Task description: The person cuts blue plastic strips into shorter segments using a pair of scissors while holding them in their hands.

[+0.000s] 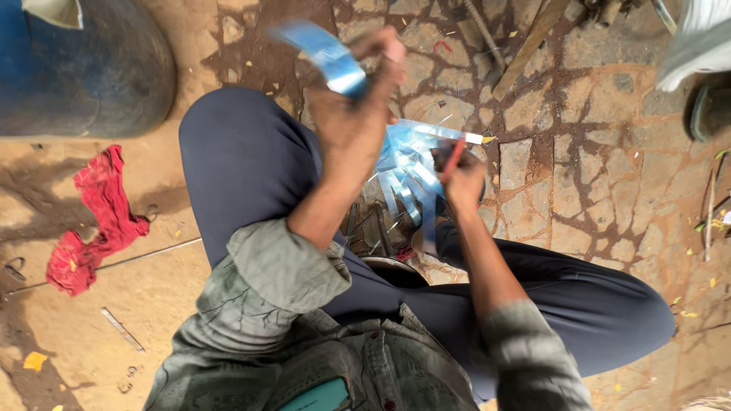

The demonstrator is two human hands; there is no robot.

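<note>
One metal strip (pixel 329 58), two hands

stone floor (pixel 579 175); red rag (pixel 95 221); blue drum (pixel 84 68); wooden stick (pixel 529 49)

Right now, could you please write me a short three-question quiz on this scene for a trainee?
1. True or false: the left hand is raised above the knee and grips a blue metal strip.
2. What lies on the dirt to the person's left? A) a red rag B) a green bucket C) a white plate
3. Fill in: the right hand holds a tool with a ____ handle beside the pile of blue strips.

Key: 1 true; 2 A; 3 red. The tool is too blurred to tell its kind.
</note>
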